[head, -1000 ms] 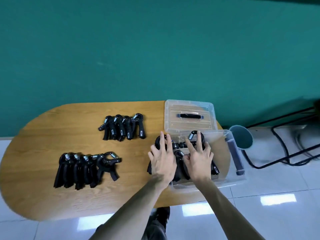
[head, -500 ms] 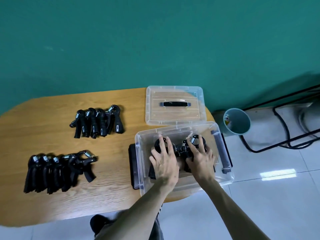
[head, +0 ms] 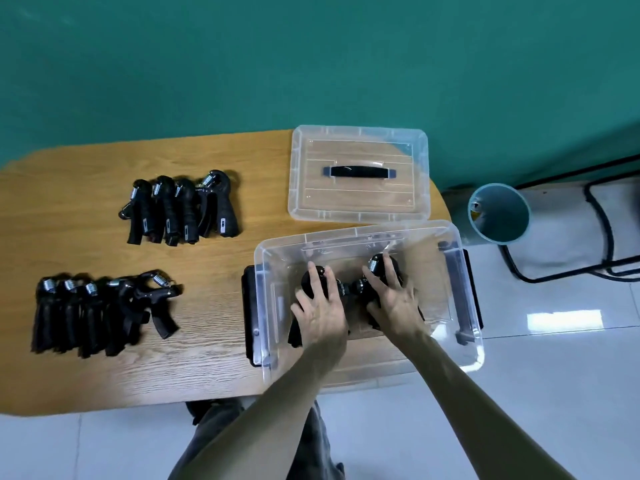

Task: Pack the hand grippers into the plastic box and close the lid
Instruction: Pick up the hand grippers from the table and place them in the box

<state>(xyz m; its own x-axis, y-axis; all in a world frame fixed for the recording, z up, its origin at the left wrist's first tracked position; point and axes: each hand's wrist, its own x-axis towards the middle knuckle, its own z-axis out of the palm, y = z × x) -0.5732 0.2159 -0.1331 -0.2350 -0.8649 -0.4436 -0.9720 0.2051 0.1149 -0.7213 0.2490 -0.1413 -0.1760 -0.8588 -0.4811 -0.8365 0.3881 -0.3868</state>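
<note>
Both hands have gone down into the box (head: 460,271) with their bundle of grippers (head: 349,289), which a second ago was level with its near rim; the camera has swung too, so everything sits further left and lower. Now the left hand (head: 320,313) lies flat, fingers spread, over the left part of the bundle, and the right hand (head: 393,299) lies likewise over the right part, both pressing rather than gripping, palms down on the black handles. That bundle rests on the box floor, about the middle. The box is clear plastic, open, at the near right end of the table (head: 104,237), with its right side overhanging the edge. Its lid (head: 358,173), clear with a dark handle, lies flat just beyond the box's far wall. Two more groups remain on the table: four grippers (head: 181,207) far left of the lid, and a larger row (head: 100,311) at near left. A teal bin (head: 498,213) stands on the floor to the right.
</note>
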